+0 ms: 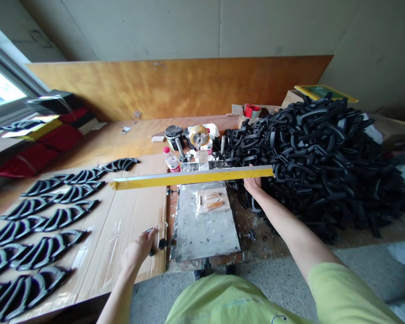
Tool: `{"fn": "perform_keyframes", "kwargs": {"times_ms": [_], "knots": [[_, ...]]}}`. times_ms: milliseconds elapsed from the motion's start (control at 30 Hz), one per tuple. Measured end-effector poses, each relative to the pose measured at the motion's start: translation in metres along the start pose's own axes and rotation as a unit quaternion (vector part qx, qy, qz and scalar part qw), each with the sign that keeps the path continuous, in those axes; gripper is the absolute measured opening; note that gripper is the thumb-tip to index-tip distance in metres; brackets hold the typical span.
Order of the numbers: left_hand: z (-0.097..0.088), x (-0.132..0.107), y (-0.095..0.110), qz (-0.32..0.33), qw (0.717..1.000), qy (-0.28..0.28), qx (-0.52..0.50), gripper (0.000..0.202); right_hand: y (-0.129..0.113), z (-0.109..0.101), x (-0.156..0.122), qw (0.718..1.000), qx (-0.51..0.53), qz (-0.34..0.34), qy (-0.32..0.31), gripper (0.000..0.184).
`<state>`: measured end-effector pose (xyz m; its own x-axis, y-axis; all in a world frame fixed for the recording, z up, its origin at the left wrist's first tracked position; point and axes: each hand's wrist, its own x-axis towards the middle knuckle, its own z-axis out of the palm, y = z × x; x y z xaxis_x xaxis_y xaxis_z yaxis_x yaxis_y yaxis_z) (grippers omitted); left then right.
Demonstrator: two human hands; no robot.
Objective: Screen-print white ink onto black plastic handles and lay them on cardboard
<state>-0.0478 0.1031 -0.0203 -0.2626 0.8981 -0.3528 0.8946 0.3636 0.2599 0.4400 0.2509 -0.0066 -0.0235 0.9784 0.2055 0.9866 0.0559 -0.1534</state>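
My left hand is closed on a small black curved part, above the cardboard just left of the grey plate. Most of that part is hidden by the fingers. My right hand reaches to the near left edge of a big pile of black curved plastic parts. A long yellow bar with a silvery top edge crosses in front of its fingertips, so its grip is hidden. Below the bar lies the grey plate, bearing a clear plastic bag with orange-brown pieces in it.
Rows of black curved parts lie on the cardboard sheet at left. Behind the bar stand a red-capped bottle, a dark tub and a tape roll. Red and black boxes sit by the window.
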Motion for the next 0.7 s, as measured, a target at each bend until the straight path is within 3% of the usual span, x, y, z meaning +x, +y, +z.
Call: {"fn": "perform_keyframes", "kwargs": {"times_ms": [100, 200, 333, 400, 467, 567, 700], "knots": [[-0.007, -0.009, 0.011, -0.005, 0.995, 0.024, -0.097, 0.044, -0.010, -0.007, -0.020, 0.998, 0.052, -0.012, 0.017, 0.033], [-0.027, -0.014, 0.039, 0.023, 0.962, 0.052, -0.269, 0.048, -0.041, -0.006, -0.044, 0.990, 0.108, -0.090, -0.003, 0.025], [-0.077, -0.014, 0.105, 0.143, 0.851, 0.110, -0.493, 0.047, -0.099, 0.009, -0.060, 0.956, 0.186, -0.226, -0.027, 0.022], [-0.103, -0.013, 0.137, 0.189, 0.784, 0.138, -0.575, 0.046, -0.121, 0.017, -0.061, 0.952, 0.178, -0.248, -0.036, 0.023], [-0.121, -0.014, 0.160, 0.222, 0.746, 0.148, -0.611, 0.046, -0.133, 0.022, -0.062, 0.955, 0.159, -0.246, -0.048, 0.025], [-0.132, -0.020, 0.173, 0.241, 0.753, 0.153, -0.593, 0.048, -0.137, 0.022, -0.067, 0.961, 0.142, -0.230, -0.055, 0.031], [-0.120, -0.036, 0.156, 0.206, 0.780, 0.111, -0.581, 0.054, -0.117, 0.007, -0.073, 0.971, 0.163, -0.169, -0.051, 0.029]]}}
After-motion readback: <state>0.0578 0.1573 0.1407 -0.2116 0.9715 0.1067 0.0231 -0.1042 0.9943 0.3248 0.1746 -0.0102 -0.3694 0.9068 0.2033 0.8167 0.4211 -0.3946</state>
